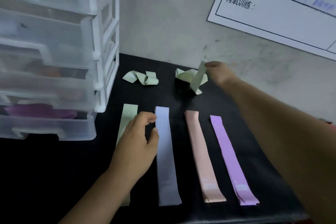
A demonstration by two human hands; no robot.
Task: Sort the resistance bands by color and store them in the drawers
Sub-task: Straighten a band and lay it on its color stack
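Flat piles of bands lie side by side on the black table: a green pile point(127, 114), a blue-grey pile point(166, 156), a pink pile point(201, 154) and a purple pile point(229, 160). My left hand point(138, 138) rests over the green pile, fingers loosely curled, fingertips touching the blue-grey pile's left edge. Farther back, my right hand point(218, 72) pinches the end of a crumpled green band point(198, 78) and lifts it near the wall. Another twisted green band point(141, 78) lies loose to its left. The white drawer unit point(54, 60) stands at the left.
The drawer unit's translucent drawers stick out at different depths; the lowest one shows purple bands point(40, 111) inside, one above shows something orange. A grey wall with a printed sheet point(283, 5) rises right behind the table.
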